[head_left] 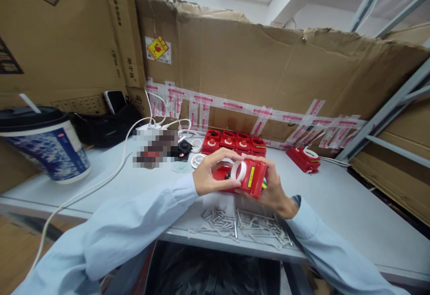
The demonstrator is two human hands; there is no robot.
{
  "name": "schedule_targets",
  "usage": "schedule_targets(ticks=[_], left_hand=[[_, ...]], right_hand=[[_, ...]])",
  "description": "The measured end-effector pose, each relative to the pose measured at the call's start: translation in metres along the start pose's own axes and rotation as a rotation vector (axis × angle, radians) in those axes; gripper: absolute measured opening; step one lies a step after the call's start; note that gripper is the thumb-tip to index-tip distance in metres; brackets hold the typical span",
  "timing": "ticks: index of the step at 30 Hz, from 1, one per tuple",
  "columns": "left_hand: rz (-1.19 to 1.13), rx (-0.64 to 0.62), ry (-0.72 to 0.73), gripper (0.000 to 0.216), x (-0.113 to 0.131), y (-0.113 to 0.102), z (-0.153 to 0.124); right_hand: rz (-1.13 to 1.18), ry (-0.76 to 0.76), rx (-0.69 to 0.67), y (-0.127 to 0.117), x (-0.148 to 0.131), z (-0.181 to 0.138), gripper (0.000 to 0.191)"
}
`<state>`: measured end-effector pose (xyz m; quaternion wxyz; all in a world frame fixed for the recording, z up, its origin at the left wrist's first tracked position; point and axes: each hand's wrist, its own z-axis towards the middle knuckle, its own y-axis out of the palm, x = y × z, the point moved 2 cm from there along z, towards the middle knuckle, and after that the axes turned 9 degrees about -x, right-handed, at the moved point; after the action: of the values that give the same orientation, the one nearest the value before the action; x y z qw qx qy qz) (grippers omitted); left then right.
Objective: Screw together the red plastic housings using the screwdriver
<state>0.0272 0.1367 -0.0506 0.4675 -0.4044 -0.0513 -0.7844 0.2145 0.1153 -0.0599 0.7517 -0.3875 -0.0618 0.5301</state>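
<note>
My right hand [278, 193] grips a red plastic box [260, 174] that bears a yellow label with dark marks. Between the thumb and fingers of my left hand [206, 176] is a white ring [242, 172], held at the box's left end. Whether the ring is seated in the box or only resting against it, I cannot tell. Another red part [220, 175] shows behind my left fingers, partly hidden. Below my hands, loose metal screws [218, 218] and thin pale strips with metal pins [262, 227] lie near the table's front edge.
Several red boxes [228, 142] stand in a row at the back. More white rings [197, 161] lie left of them. A red unit [304, 159] sits at right. A large cup [50, 147], a phone [115, 101] and a white cable [114, 174] are at left. Cardboard [235, 62] walls the back.
</note>
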Motion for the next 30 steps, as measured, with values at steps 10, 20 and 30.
schedule_targets(ticks=[10,20,30], left_hand=[[-0.007,-0.032,0.052,0.049,-0.001,-0.001,0.002],[0.224,-0.086,0.169,0.047,0.013,-0.004,0.003],[0.271,-0.010,0.067,0.052,0.008,-0.003,-0.001]], right_hand=[[-0.003,-0.007,-0.016,-0.002,0.000,0.000,0.083],[0.031,-0.013,-0.080,-0.009,-0.007,0.006,0.081],[0.073,0.010,-0.017,-0.009,-0.007,0.004,0.085]])
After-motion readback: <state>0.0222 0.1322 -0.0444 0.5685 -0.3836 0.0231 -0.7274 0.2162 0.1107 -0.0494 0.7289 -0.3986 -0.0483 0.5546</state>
